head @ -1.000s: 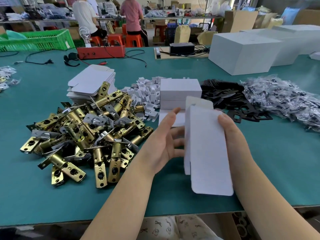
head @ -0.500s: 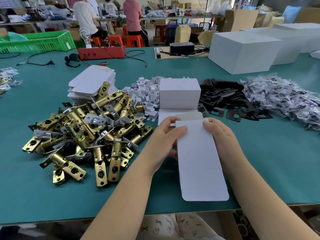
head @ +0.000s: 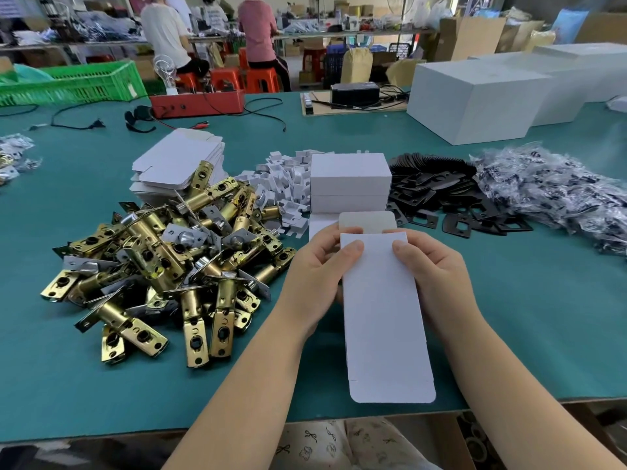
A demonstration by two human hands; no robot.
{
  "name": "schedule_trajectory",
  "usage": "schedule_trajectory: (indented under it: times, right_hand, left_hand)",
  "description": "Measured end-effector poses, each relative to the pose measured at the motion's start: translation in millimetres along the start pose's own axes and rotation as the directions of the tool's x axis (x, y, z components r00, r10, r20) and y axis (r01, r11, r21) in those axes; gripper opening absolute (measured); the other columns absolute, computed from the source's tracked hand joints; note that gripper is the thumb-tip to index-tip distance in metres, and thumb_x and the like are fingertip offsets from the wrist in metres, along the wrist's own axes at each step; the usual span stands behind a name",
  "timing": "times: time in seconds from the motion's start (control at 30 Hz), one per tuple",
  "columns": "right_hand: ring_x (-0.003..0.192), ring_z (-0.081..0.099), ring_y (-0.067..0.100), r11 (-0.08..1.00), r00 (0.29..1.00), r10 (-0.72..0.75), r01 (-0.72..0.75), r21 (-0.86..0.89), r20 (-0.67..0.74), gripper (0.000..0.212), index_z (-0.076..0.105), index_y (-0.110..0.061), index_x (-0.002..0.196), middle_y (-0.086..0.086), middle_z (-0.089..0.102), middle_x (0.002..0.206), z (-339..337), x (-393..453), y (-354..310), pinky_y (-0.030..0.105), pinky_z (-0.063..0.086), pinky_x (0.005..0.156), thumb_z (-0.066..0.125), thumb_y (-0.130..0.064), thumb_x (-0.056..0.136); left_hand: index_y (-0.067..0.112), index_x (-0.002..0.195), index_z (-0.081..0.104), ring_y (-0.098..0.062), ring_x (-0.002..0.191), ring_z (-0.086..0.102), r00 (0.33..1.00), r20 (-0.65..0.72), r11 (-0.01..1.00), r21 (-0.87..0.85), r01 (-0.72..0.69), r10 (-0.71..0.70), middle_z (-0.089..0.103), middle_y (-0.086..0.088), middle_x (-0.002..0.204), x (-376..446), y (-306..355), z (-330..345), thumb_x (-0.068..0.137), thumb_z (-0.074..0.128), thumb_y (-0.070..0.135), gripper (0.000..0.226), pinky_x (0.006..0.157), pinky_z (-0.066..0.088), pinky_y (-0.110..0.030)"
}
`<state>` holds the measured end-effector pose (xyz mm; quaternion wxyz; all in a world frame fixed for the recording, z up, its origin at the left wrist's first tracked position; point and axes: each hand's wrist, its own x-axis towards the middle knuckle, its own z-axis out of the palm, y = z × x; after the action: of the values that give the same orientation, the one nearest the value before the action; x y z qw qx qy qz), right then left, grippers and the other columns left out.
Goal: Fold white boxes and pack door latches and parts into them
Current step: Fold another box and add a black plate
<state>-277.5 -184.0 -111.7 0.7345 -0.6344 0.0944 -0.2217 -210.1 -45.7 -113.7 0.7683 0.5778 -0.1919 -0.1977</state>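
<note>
A flat white box blank lies lengthwise in front of me, its far flap standing open. My left hand grips the blank's left far corner, thumb on top. My right hand grips the right far corner the same way. A heap of brass door latches lies to the left. Folded white boxes are stacked just beyond the blank. A stack of flat blanks sits behind the latches.
White card inserts are piled between the latches and the boxes. Black plates and bagged parts lie to the right. Large white cartons stand at the back right. The green table ends close to me.
The blank was held on edge a second ago and now lies flat under both hands. Both thumbs have come onto its far end.
</note>
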Motion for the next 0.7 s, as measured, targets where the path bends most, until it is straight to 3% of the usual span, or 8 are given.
schedule_trajectory:
  times: [0.1, 0.23, 0.33, 0.4, 0.47, 0.6, 0.67, 0.7]
  right_hand:
    - [0.088, 0.067, 0.014, 0.999, 0.999, -0.033, 0.033, 0.003, 0.0, 0.011, 0.074, -0.012, 0.091, -0.003, 0.065, 0.119, -0.9, 1.1, 0.1, 0.032, 0.056, 0.075, 0.065, -0.011, 0.084]
    - [0.081, 0.067, 0.009, 0.994, 0.998, -0.057, 0.057, 0.089, -0.005, 0.034, 0.06, -0.026, 0.112, -0.008, 0.068, 0.103, -2.6, 3.3, -0.7, 0.026, 0.055, 0.067, 0.061, -0.002, 0.088]
    - [0.068, 0.063, 0.006, 0.992, 0.999, -0.055, 0.054, 0.118, 0.002, 0.03, 0.057, -0.022, 0.109, -0.013, 0.066, 0.083, -4.0, 1.3, -3.3, 0.022, 0.052, 0.058, 0.056, 0.001, 0.089]
    - [0.065, 0.06, 0.01, 0.991, 0.999, -0.029, 0.025, 0.13, 0.027, 0.018, 0.06, -0.016, 0.099, -0.007, 0.065, 0.084, -3.8, -2.2, -4.0, 0.025, 0.051, 0.058, 0.056, -0.001, 0.09]
    - [0.066, 0.061, 0.012, 0.99, 0.999, 0.019, -0.024, 0.141, 0.034, 0.014, 0.062, -0.014, 0.098, -0.002, 0.065, 0.088, -1.7, 2.9, -4.5, 0.024, 0.052, 0.058, 0.053, -0.004, 0.093]
    - [0.072, 0.064, 0.011, 0.93, 0.95, 0.285, -0.306, 0.206, 0.124, 0.025, 0.056, -0.013, 0.114, 0.003, 0.064, 0.101, -4.0, 17.9, -7.9, 0.018, 0.051, 0.058, 0.042, -0.023, 0.097]
    - [0.088, 0.068, 0.017, 0.897, 0.936, 0.258, -0.324, 0.301, 0.238, 0.041, 0.069, -0.021, 0.111, -0.001, 0.07, 0.105, -9.5, 14.4, -4.9, 0.026, 0.053, 0.069, 0.048, -0.044, 0.085]
    - [0.089, 0.069, 0.015, 0.9, 0.936, 0.218, -0.303, 0.314, 0.278, 0.038, 0.074, -0.026, 0.104, -0.005, 0.072, 0.104, -10.3, 11.2, -3.9, 0.027, 0.055, 0.069, 0.05, -0.047, 0.084]
  left_hand:
    - [0.037, 0.11, 0.068, -0.018, 0.087, 0.068, 0.998, 0.014, 0.998, -0.025, -0.054, 0.054, 0.073, 0.004, 0.098, 0.6, 0.8, -1.7, 0.08, 0.066, 0.024, 0.032, 0.076, 0.056, -0.038]
    - [0.047, 0.127, 0.046, -0.012, 0.092, 0.069, 0.994, 0.034, 0.994, -0.038, -0.101, 0.102, 0.069, 0.012, 0.11, 0.9, 0.1, -3.0, 0.082, 0.067, 0.021, 0.056, 0.07, 0.059, -0.036]
    - [0.039, 0.11, 0.065, -0.013, 0.08, 0.068, 0.998, 0.041, 0.999, -0.008, -0.042, 0.042, 0.07, 0.004, 0.098, 0.3, -0.8, -2.0, 0.078, 0.068, 0.021, 0.036, 0.06, 0.056, -0.033]
    - [0.031, 0.096, 0.073, -0.016, 0.075, 0.065, 0.998, 0.061, 0.999, 0.03, -0.029, 0.027, 0.071, 0.002, 0.087, -0.3, -1.9, -1.9, 0.078, 0.067, 0.021, 0.021, 0.06, 0.055, -0.033]
    - [0.027, 0.095, 0.073, -0.016, 0.074, 0.066, 0.999, 0.04, 0.999, 0.035, -0.034, 0.032, 0.071, 0.002, 0.084, -0.7, -2.0, -1.5, 0.079, 0.067, 0.02, 0.019, 0.059, 0.055, -0.033]
    - [0.017, 0.107, 0.061, -0.007, 0.073, 0.068, 0.978, -0.177, 0.991, -0.052, -0.124, 0.113, 0.07, 0.009, 0.084, 2.5, 1.5, -4.0, 0.09, 0.063, 0.01, 0.018, 0.054, 0.055, -0.029]
    - [0.021, 0.104, 0.052, -0.001, 0.073, 0.067, 0.932, -0.326, 0.981, -0.054, -0.186, 0.159, 0.063, 0.003, 0.097, 4.9, 2.7, -8.8, 0.092, 0.061, 0.012, 0.018, 0.059, 0.058, -0.032]
    - [0.025, 0.102, 0.049, 0.001, 0.073, 0.066, 0.902, -0.388, 0.976, -0.027, -0.214, 0.187, 0.059, 0.001, 0.1, 5.3, 2.9, -11.2, 0.091, 0.061, 0.017, 0.018, 0.062, 0.06, -0.038]
